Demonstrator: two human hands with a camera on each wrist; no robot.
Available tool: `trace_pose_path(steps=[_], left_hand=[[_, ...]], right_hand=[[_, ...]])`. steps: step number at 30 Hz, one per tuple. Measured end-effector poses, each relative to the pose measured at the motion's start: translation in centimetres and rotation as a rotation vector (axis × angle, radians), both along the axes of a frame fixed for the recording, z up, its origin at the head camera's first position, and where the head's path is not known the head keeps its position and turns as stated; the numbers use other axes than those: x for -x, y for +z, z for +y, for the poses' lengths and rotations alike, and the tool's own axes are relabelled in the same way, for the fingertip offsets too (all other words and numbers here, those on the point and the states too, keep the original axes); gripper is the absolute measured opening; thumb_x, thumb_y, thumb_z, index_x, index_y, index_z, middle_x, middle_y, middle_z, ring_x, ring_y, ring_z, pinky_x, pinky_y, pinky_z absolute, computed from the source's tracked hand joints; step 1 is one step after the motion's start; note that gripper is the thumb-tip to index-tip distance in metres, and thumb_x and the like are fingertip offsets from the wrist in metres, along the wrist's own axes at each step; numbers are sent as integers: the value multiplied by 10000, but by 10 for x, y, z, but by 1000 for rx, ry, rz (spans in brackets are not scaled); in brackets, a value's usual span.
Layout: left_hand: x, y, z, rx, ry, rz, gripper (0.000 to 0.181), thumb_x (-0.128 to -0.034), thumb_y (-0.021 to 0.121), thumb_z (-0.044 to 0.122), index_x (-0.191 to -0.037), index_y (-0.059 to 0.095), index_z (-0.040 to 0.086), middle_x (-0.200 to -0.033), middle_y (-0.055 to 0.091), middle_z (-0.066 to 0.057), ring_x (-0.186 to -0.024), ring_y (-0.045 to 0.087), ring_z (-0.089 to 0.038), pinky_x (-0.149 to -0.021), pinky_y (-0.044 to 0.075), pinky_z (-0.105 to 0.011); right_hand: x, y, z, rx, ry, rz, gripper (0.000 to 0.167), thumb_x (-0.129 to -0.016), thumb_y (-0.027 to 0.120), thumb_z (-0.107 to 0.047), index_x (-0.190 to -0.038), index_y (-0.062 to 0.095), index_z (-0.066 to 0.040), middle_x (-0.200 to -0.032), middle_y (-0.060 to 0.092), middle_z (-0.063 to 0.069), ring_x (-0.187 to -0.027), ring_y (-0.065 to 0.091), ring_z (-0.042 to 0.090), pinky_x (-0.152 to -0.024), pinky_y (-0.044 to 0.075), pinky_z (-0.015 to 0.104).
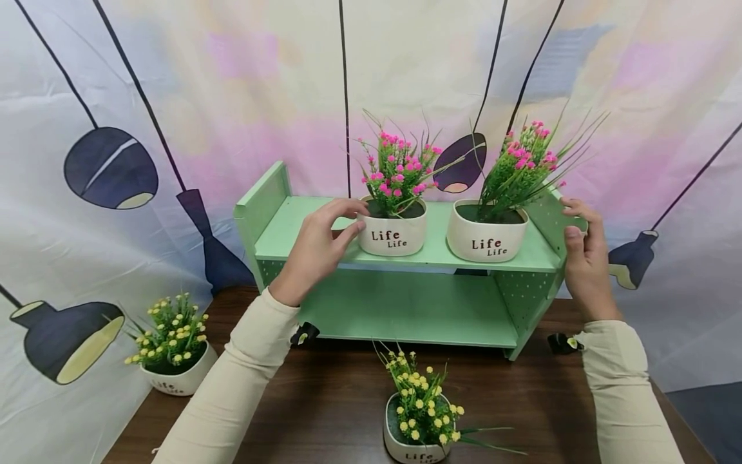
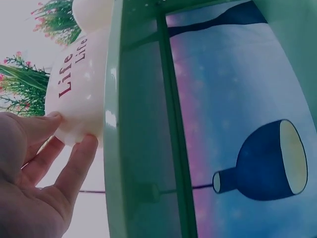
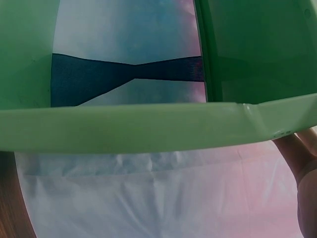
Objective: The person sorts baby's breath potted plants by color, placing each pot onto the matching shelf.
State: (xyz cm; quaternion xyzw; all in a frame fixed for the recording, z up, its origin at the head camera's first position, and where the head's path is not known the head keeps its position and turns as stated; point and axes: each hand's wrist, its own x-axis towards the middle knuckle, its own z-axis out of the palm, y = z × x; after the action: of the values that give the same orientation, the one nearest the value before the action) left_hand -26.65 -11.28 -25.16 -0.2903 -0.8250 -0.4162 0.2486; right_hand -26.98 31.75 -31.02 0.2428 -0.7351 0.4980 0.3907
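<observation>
Two white pots marked "Life" stand on the top board of a green shelf [image 1: 406, 306]. My left hand [image 1: 324, 241] holds the left end of the left pot of pink flowers [image 1: 391, 235], thumb at its front corner and fingers at its side. The left wrist view shows these fingertips touching the pot [image 2: 77, 94]. To its right is the other pot of pink flowers [image 1: 487, 235], apart from both hands. My right hand [image 1: 588, 258] is at the outer side of the shelf's right panel, fingers bent slightly. In the right wrist view the panel [image 3: 148, 129] partly hides that hand [image 3: 307, 168].
A pot of yellow flowers [image 1: 414, 444] stands on the brown table [image 1: 324, 393] in front of the shelf. Another yellow-flowered pot [image 1: 180, 380] is at the table's left edge. Behind the shelf hangs a cloth backdrop [image 1: 301, 77] printed with lamps.
</observation>
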Motion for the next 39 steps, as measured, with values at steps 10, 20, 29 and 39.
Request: trace_pose_path(steps=[10,20,29,39], left_hand=[[0,0,-16,-22,19,-28,179,-1021,692,37,-1194,727,65,-1385,666,-83,-1219,657,-258,-940,610,-486],[-7,-2,-27,-38,48,-36,213,-1029,686,54,-1236,713,94,-1429,638,-63,-1237,642,-244,-956,605,-487],[-8,-3,-29,-56,37,-31,246,-1025,685,34,-1262,706,98,-1434,635,-60,-1241,644,-258,-951,605,-500],[-25,-3,-30,-136,81,40,340,-1018,725,117,-1355,684,113,-1354,644,-64,-1243,640,-270,-943,614,-442]], right_hand=[[-1,1,-2,15,11,9,438,-1156,402,-264,-1451,428,60,-1618,421,119,-1565,270,281,-1191,235,332],[1,0,-2,11,13,15,438,-1155,405,-266,-1447,433,59,-1612,434,71,-1570,263,300,-1212,229,325],[-1,0,-1,23,11,14,415,-1156,401,-256,-1447,446,37,-1608,435,72,-1562,280,280,-1214,214,315],[-1,1,-3,22,2,23,424,-1152,407,-247,-1442,443,60,-1604,442,101,-1551,295,265,-1207,217,321]])
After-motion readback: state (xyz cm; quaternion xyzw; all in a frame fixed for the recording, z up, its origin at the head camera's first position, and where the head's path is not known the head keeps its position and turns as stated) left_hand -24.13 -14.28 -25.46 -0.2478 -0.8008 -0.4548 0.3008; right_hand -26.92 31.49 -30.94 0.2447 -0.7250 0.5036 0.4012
